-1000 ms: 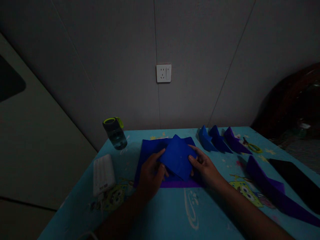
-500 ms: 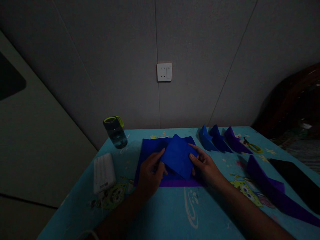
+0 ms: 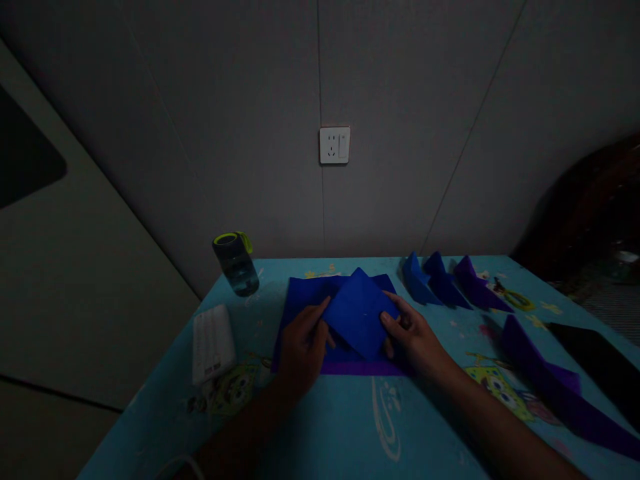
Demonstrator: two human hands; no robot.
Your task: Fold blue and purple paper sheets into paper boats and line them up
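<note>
A blue piece of folded paper (image 3: 361, 313), diamond-shaped from here, is held up between my two hands. My left hand (image 3: 305, 343) pinches its left corner, with the thumb partly hidden from view. On the right corner, my right hand (image 3: 407, 330) grips with the thumb on the near face and the fingers behind. Beneath lie flat sheets, a dark blue sheet (image 3: 300, 300) on top and a purple sheet (image 3: 360, 367) showing along the near edge.
Folded paper boats, a light blue boat (image 3: 417, 280), a dark blue boat (image 3: 445, 283) and a purple boat (image 3: 477, 283), stand back right near scissors (image 3: 517, 300). A larger purple paper boat (image 3: 545, 380) and black tablet-like slab (image 3: 600, 360) lie right. Left are a bottle (image 3: 237, 267) and white power bank (image 3: 214, 343).
The whole view has shifted slightly, so everything sits a little further right. Both hands keep hold of the blue folded paper, which has barely turned.
</note>
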